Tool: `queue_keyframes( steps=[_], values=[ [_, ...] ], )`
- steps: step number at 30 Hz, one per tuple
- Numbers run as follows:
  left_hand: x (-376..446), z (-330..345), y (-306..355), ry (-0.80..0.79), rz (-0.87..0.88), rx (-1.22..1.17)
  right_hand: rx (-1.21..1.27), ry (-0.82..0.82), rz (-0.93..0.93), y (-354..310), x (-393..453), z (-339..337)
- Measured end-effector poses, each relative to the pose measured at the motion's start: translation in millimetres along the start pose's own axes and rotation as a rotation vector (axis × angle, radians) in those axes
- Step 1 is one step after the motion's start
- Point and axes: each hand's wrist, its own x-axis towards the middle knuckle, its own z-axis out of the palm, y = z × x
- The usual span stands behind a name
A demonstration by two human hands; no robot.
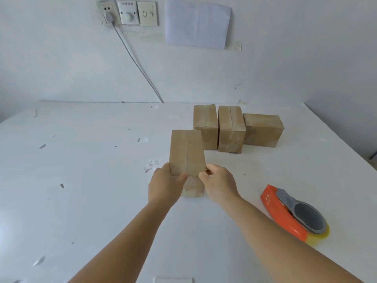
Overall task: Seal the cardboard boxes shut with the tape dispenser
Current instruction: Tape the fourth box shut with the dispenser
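Observation:
A brown cardboard box (186,153) stands in the middle of the white table, its top flaps meeting in a centre seam. My left hand (165,185) grips its near left edge and my right hand (219,185) grips its near right edge, thumbs on the top. Behind it stand three more cardboard boxes: one at the back left (205,119), one in the middle (231,129) and one lying to the right (263,130). An orange and grey tape dispenser (293,214) with yellowish tape lies on the table right of my right forearm, untouched.
The white table (81,180) carries scattered tape scraps and marks. A wall runs close behind it, with sockets (126,13), a grey cable (138,66) running down to the table's back edge, and a paper sheet (197,23). The table's right edge slants nearby.

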Motion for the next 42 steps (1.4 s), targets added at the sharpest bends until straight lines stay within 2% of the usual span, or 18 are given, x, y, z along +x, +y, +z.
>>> queue_keyframes(
  steps=[5,11,16,22,28,38,42],
  values=[
    [45,0,5,0.065,-0.065,-0.001,0.074,-0.014,-0.037,-17,43,2],
    [108,10,13,0.068,-0.109,0.059,-0.026,-0.132,-0.137,-20,104,13],
    [147,28,15,0.043,-0.067,0.033,-0.128,-0.208,-0.181,-10,135,31],
    [185,40,25,0.047,-0.022,0.158,-0.612,-0.075,-0.427,-7,159,30],
    [211,45,36,0.060,0.020,0.280,-0.950,-0.131,-0.485,-15,191,22],
    [225,48,36,-0.024,0.082,0.402,-0.907,-0.224,-0.452,-19,211,13],
    [220,52,30,-0.052,0.099,0.557,-0.868,-0.273,-0.442,-18,214,8]
  ],
)
